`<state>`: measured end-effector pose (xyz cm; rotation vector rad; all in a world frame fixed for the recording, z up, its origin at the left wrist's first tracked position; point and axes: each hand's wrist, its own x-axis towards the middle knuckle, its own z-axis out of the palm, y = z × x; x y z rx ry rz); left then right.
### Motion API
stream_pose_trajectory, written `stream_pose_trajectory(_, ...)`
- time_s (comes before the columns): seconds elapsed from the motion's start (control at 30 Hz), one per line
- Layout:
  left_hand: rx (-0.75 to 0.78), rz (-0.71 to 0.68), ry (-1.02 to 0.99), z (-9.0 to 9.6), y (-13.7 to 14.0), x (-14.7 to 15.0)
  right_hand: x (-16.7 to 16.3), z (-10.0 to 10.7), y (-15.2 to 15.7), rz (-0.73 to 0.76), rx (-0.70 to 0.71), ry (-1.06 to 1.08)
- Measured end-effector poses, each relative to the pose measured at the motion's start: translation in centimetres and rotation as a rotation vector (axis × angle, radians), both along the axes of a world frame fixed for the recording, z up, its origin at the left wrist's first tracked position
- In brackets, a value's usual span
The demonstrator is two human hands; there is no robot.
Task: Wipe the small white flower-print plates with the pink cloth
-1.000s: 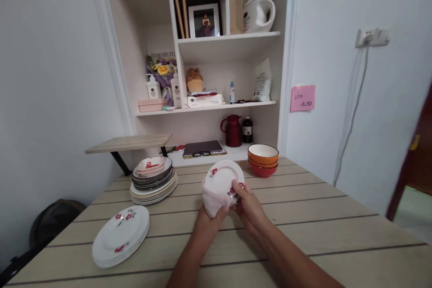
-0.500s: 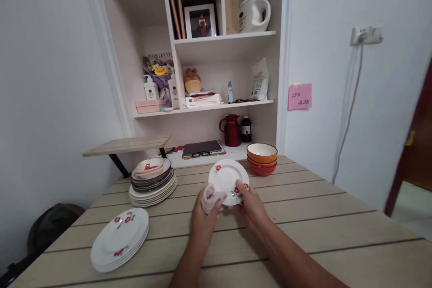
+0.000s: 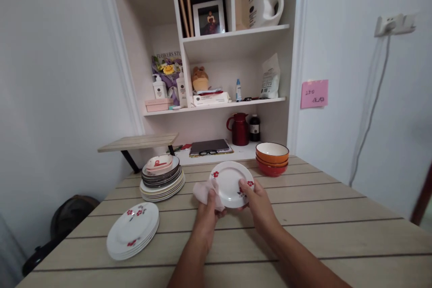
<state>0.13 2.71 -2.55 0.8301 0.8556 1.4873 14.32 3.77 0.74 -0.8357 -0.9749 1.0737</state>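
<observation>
A small white plate [image 3: 229, 182] with red flowers is held above the table, tilted toward me. My right hand [image 3: 258, 200] grips its right edge, thumb on top and fingers underneath. My left hand [image 3: 206, 216] is closed on a pale pink cloth [image 3: 204, 192], which touches the plate's left rim. The left fingertips are partly hidden under the cloth and plate. Left of my hands lies a stack of larger white plates [image 3: 131, 229] with the same red flowers.
Further back on the wooden table [image 3: 303, 238] stand a mixed stack of plates [image 3: 162, 184] topped by a small pink dish [image 3: 159, 164], and orange and red bowls [image 3: 272, 158]. Behind are a small raised shelf [image 3: 138, 141], a laptop [image 3: 209, 146] and a red jug [image 3: 239, 129].
The cloth has shifted from bunched in my left hand to spread over the plate's left rim, thumb on it. The whole view has swung slightly left.
</observation>
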Motion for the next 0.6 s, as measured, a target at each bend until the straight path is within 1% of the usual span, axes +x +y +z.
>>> stream_pose_trajectory(0.07,0.037,-0.059,0.044,-0.1,-0.1,0.1,0.0,0.1,-0.1,0.001,0.008,-0.013)
stream_pose_trajectory(0.13,0.09,-0.071,0.037,-0.1,-0.2,0.2,0.2,0.2,-0.2,-0.007,0.001,-0.018)
stream_pose_trajectory(0.2,0.111,-0.026,-0.023,0.3,-0.3,0.3,0.4,0.3,-0.1,-0.014,-0.008,-0.017)
stream_pose_trajectory(0.3,0.069,0.043,-0.098,1.1,-0.7,0.3,0.4,0.3,0.0,-0.014,-0.013,-0.025)
stream_pose_trajectory(0.37,0.045,0.049,-0.113,1.6,-0.9,0.2,0.3,0.1,0.0,-0.006,-0.014,-0.035)
stream_pose_trajectory(0.43,0.041,0.007,-0.133,1.9,-1.1,0.2,0.2,0.0,0.1,0.005,-0.01,-0.047)
stream_pose_trajectory(0.57,0.037,-0.175,-0.162,1.8,-1.0,0.3,0.1,-0.1,0.1,0.008,0.02,-0.057)
stream_pose_trajectory(0.6,0.03,-0.182,-0.156,1.7,-0.8,0.3,0.1,-0.1,0.1,0.007,0.023,-0.059)
